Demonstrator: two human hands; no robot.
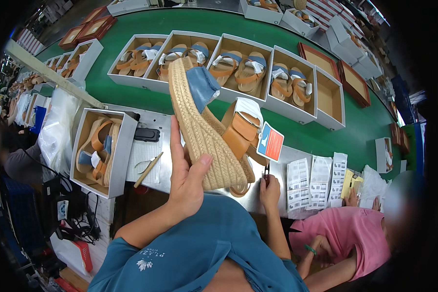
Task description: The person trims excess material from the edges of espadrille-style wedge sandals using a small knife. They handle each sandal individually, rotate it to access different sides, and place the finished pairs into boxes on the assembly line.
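My left hand [185, 190] is closed around the sole of a wedge sandal [207, 136], thumb pressed on the woven rope side. The sandal is raised toe up over the bench; it has a blue toe strap and tan ankle straps with white tissue wrapped round part of them. From the straps hangs a red, white and blue tag [270, 142]. Just below the tag, my right hand [270, 193] pinches a small dark tool [266, 170], possibly snips, whose tip is near the heel strap. Its exact kind is hard to make out.
An open box [107, 187] of sandals stands to my left, beside a cutter-like tool [148, 169] and a dark case [147, 135]. Several shoe boxes [292, 112] line the green conveyor [190, 25]. Label sheets [298, 185] lie rightward, near a person in pink [345, 231].
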